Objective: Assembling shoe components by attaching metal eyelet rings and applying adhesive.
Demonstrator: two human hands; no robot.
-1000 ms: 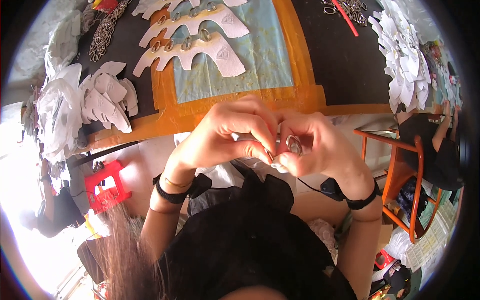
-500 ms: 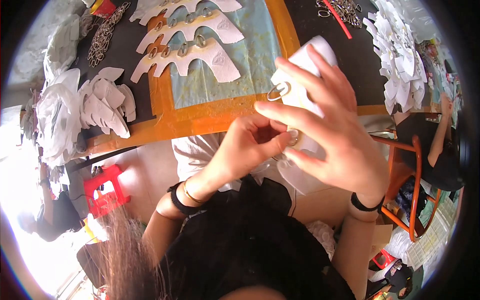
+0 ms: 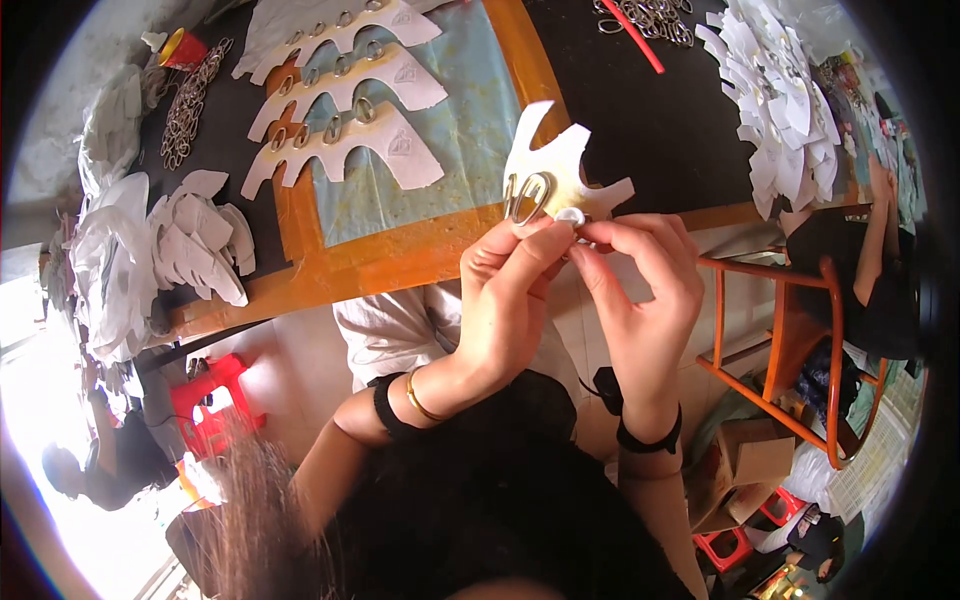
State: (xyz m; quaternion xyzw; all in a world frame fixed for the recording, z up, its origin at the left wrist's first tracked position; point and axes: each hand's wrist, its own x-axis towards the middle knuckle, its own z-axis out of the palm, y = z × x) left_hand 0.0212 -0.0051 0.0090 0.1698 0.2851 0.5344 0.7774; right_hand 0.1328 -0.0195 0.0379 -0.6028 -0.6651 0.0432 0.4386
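Just beyond the table's near edge, a white scalloped piece [image 3: 555, 168] with curved cut-outs stands raised in my hands. Oval metal rings [image 3: 534, 198] hang on its folded tabs at the left side. My left hand [image 3: 508, 305] is closed on its lower edge, thumb pressed against a small white rolled tab [image 3: 570, 216]. The thumb and index finger of my right hand [image 3: 652, 285] pinch at the right of that same tab. Whether a ring sits inside this tab is hidden by the fingers.
Several similar white pieces with rings [image 3: 345, 150] lie in rows on a blue sheet [image 3: 460, 110] edged with orange tape. Loose rings are heaped at left [image 3: 192, 112] and right [image 3: 665, 22], beside a red stick [image 3: 635, 38]. Stacked white pieces [image 3: 205, 235] lie at left; an orange chair [image 3: 830, 360] stands right.
My right hand has come down from over the white piece to its lower edge. The piece has been turned, its cut-outs now facing up and right. My left hand has turned upward, still gripping it.
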